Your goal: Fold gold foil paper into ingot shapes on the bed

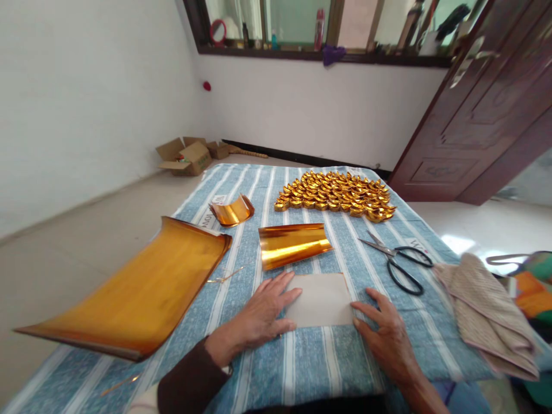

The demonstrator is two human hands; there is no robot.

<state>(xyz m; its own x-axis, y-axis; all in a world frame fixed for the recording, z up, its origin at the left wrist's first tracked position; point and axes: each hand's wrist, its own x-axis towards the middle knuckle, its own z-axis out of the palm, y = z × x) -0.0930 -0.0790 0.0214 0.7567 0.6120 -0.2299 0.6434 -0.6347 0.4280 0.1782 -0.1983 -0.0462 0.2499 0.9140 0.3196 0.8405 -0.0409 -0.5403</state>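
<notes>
I watch my left hand (263, 313) and right hand (383, 336), fingers flat and open, pinning the paper sheet (321, 300) lying crosswise between them

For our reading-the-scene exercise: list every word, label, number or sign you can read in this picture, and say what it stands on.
Nothing can be read for certain.
Blue and white striped cloth: dark print on white patches near the small curled gold foil piece and beside the black-handled scissors, too blurred and skewed.
Bottles on the window sill: labels too small.
</notes>
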